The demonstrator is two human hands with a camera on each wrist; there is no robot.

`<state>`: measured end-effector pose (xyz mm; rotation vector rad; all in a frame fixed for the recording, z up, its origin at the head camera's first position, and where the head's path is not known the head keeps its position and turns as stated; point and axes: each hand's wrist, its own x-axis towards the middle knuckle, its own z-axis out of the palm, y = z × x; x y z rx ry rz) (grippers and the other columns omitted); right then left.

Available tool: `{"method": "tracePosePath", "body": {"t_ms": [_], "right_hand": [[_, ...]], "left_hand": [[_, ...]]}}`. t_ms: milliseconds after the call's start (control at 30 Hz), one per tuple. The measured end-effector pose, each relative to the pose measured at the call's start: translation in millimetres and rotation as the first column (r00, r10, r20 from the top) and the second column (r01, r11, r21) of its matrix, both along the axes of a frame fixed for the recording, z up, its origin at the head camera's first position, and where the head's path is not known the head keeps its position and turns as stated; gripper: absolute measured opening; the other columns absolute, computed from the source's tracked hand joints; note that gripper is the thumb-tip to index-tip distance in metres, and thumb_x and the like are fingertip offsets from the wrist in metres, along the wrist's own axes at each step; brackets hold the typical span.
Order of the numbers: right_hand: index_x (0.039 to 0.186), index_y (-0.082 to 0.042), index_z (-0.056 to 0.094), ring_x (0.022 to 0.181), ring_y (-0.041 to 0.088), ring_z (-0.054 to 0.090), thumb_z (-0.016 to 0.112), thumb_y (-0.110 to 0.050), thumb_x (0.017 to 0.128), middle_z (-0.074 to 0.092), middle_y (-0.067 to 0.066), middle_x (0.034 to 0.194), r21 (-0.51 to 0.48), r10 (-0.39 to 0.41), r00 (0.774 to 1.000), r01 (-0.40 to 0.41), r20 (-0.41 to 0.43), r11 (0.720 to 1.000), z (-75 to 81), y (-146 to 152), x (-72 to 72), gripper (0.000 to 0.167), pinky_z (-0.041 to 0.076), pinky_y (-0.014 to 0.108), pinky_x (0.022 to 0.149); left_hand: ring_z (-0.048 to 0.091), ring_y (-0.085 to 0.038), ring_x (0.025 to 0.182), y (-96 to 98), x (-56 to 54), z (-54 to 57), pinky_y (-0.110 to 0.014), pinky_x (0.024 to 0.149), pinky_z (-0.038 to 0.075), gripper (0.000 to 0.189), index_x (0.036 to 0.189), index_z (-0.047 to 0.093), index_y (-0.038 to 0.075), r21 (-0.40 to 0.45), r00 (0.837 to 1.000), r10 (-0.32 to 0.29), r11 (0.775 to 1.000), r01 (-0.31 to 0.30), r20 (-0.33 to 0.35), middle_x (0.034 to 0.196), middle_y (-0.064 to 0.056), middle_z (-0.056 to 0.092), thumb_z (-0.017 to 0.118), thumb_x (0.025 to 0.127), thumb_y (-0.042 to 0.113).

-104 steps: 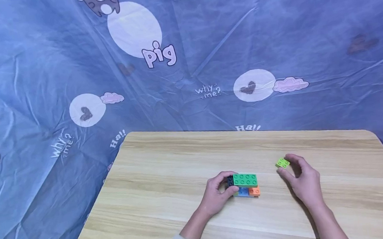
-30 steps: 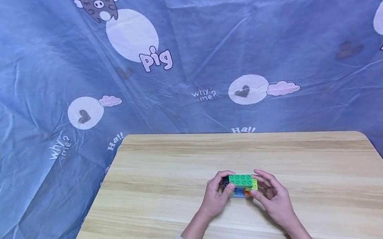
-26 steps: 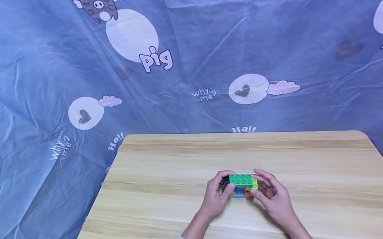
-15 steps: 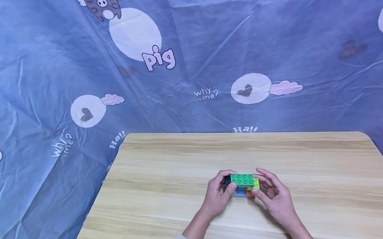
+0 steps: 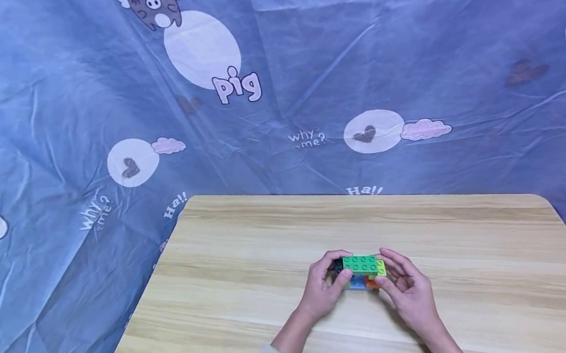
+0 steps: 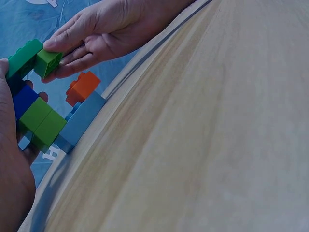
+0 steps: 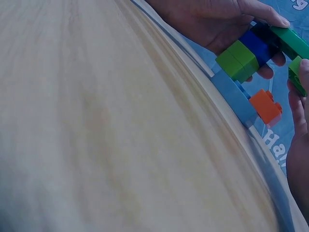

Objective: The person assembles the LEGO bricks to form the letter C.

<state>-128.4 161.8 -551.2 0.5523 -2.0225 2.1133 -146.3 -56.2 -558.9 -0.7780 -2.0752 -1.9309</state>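
Observation:
A toy-brick structure stands on the table. Its base is a long light blue brick [image 6: 82, 121], with an orange brick [image 6: 83, 87] on one end. At the other end rise lime green bricks [image 7: 237, 61], a dark blue brick [image 7: 259, 46] and a black brick [image 5: 339, 265]. A long green brick [image 5: 360, 265] juts out from the top. My left hand [image 5: 320, 287] grips the stacked side, thumb on the green brick. My right hand [image 5: 411, 289] pinches a small lime brick [image 5: 380, 268] at the green brick's free end; whether the two are joined, I cannot tell.
The wood-grain table [image 5: 248, 243] spreads around both hands. Behind its far edge hangs a blue printed cloth [image 5: 301, 54], which also covers the left side.
My right hand has moved left, bringing the small lime brick from apart on the right to the green brick's end. Over the last second both hands stay nearly still.

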Motion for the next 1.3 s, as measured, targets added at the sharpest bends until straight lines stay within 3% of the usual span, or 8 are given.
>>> {"method": "tracePosePath", "body": {"t_ms": [667,767,1000,1133,1300], "right_hand": [[0.147,0.015,0.045,0.131,0.014,0.064,0.064,0.025,0.09,0.059,0.035,0.139,-0.09,0.005,0.999,-0.001,0.043,0.996,-0.7,-1.9,1.9,0.061,0.053,0.031,0.102],[0.147,0.015,0.045,0.131,0.014,0.064,0.064,0.025,0.09,0.06,0.033,0.14,-0.089,0.004,0.999,0.001,0.047,0.996,-0.3,-2.6,2.6,0.061,0.053,0.031,0.103],[0.146,0.017,0.042,0.13,0.016,0.065,0.062,0.027,0.089,0.066,0.012,0.142,-0.08,0.023,1.0,-0.022,0.014,0.997,-1.9,-1.9,1.7,0.061,0.052,0.031,0.106],[0.148,0.016,0.042,0.131,0.016,0.063,0.065,0.028,0.086,0.063,0.021,0.143,-0.048,0.022,0.999,-0.023,-0.024,0.999,-4.9,0.3,0.4,0.067,0.05,0.027,0.11],[0.149,0.012,0.043,0.133,0.016,0.058,0.066,0.024,0.086,0.061,0.025,0.142,0.029,0.003,0.998,-0.001,-0.06,1.0,-6.8,3.7,-2.5,0.068,0.046,0.022,0.112]], "left_hand": [[0.07,-0.011,0.099,-1.2,-0.6,1.8,-0.033,0.081,0.064,0.029,0.133,0.063,0.01,-0.023,0.999,0.007,1.0,-0.008,-0.033,0.115,-0.012,0.074,0.062,0.104,0.013],[0.07,-0.012,0.098,-2.2,0.4,2.0,-0.033,0.081,0.064,0.029,0.133,0.063,0.01,-0.021,1.0,0.006,1.0,-0.006,-0.012,0.115,-0.012,0.074,0.062,0.104,0.012],[0.069,-0.011,0.1,-1.2,3.9,-1.4,-0.033,0.083,0.064,0.034,0.136,0.062,0.009,-0.004,0.999,0.009,1.0,-0.008,0.053,0.12,-0.017,0.073,0.064,0.102,0.006],[0.069,-0.013,0.102,-1.1,2.6,-3.6,-0.035,0.085,0.064,0.037,0.138,0.06,0.008,0.0,0.998,0.004,1.0,-0.004,0.059,0.123,-0.018,0.072,0.067,0.102,0.008],[0.067,-0.016,0.116,-2.9,2.0,-0.9,-0.035,0.098,0.059,0.055,0.149,0.051,0.014,-0.048,0.99,-0.034,0.998,0.041,0.138,0.137,-0.01,0.066,0.073,0.099,0.022]]}}
